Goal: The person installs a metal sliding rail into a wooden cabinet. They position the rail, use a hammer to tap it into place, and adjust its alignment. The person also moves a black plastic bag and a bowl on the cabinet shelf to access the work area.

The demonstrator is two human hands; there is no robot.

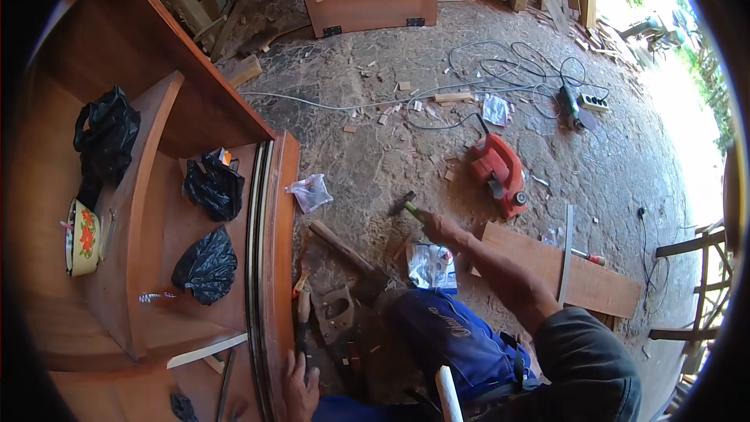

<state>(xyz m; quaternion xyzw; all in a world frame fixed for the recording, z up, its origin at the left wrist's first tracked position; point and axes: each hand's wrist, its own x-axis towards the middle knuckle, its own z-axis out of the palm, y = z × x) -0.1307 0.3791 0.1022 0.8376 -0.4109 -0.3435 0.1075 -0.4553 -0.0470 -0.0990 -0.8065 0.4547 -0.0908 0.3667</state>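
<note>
My right hand (443, 230) is closed round the green handle of a hammer (404, 205), whose dark head is above the floor. My left hand (300, 392) rests at the lower edge of the brown wooden cabinet (283, 266), fingers apart, with nothing visible in it. Just beyond its fingertips is a dark tool with a wooden handle (304, 306). A hand saw handle (337, 311) lies beside that. Near them are a wooden-handled mallet or axe (344, 246), its head in shadow, and a blue and white plastic packet (432, 267) next to my knee.
A red power planer (500, 174) lies on the floor beyond my right hand. Farther off are an angle grinder (574, 109), a power strip (594, 102) and looped cable. A wooden board (601, 289) lies to the right. Black plastic bags (205, 266) and a floral pot (83, 238) stand inside the cabinet.
</note>
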